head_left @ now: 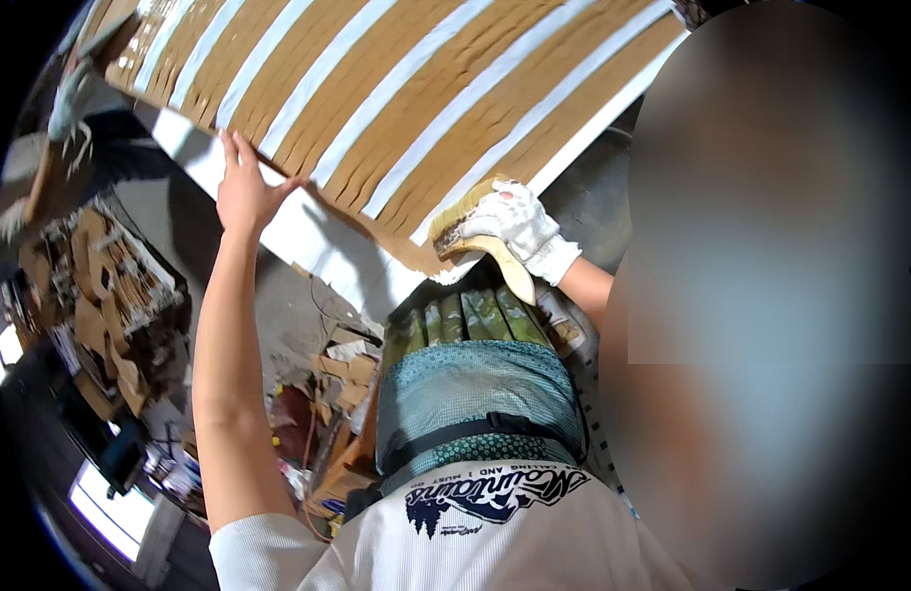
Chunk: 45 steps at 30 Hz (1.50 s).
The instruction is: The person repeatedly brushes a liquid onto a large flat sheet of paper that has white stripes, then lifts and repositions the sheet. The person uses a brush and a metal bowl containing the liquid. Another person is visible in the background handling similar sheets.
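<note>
A large brown sheet [404,128] with pale stripes across it lies on a white board [308,246] in front of me. My left hand [247,192] is bare, its fingers stretched out and thumb spread at the sheet's near left edge. It holds nothing. My right hand [520,219] wears a white glove, its fingers wrapped around a wide brush [512,271] with a curved wooden handle. The pale bristles rest at the sheet's near right corner, partly hidden by the glove. White residue marks the board's edge just below the brush.
Scraps of cardboard [106,305] are piled on the floor at the left, with more cardboard pieces [352,369] below the board. A pale cloth-like bundle [69,103] hangs at the far left. A large blurred area covers the right side.
</note>
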Each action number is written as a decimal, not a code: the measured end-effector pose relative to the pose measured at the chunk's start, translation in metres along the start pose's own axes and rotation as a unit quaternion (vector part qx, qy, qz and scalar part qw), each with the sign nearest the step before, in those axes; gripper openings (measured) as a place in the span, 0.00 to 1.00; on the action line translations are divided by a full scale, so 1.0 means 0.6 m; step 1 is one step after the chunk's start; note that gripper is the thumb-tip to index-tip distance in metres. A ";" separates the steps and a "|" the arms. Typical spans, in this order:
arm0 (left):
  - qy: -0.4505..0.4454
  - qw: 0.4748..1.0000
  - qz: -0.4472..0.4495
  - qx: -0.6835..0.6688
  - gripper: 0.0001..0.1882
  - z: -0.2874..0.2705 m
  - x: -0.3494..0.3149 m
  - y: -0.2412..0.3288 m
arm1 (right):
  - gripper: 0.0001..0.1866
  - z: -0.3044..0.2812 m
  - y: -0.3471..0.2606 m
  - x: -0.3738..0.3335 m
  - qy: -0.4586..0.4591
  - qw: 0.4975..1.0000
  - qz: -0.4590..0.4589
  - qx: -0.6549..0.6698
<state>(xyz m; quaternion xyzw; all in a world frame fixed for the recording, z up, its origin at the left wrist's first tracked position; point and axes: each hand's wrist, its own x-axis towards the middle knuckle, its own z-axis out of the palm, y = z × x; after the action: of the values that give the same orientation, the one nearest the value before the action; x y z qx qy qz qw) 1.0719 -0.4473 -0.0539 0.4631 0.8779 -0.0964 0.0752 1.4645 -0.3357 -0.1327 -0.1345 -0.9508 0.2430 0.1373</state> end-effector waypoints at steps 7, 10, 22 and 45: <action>-0.068 0.997 -0.032 0.020 0.71 -0.024 -0.001 0.044 | 0.11 0.001 -0.001 0.031 0.188 0.977 0.093 -0.039; -0.036 0.998 -0.025 0.051 0.72 -0.002 0.003 0.041 | 0.08 0.030 -0.013 0.025 0.124 0.980 0.153 -0.021; -0.043 0.997 -0.060 -0.017 0.76 0.000 0.005 0.054 | 0.28 -0.097 0.051 -0.237 0.417 0.574 0.556 0.433; 0.228 0.945 0.015 -0.233 0.22 -0.080 -0.007 -0.044 | 0.24 -0.094 0.025 -0.366 0.391 0.492 0.669 0.397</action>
<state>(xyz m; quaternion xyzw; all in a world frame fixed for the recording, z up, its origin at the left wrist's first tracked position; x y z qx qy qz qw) 1.0502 -0.4539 -0.0037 0.4550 0.8627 0.2201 -0.0196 1.6890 -0.3695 -0.1355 -0.7426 -0.2275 0.5363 0.3305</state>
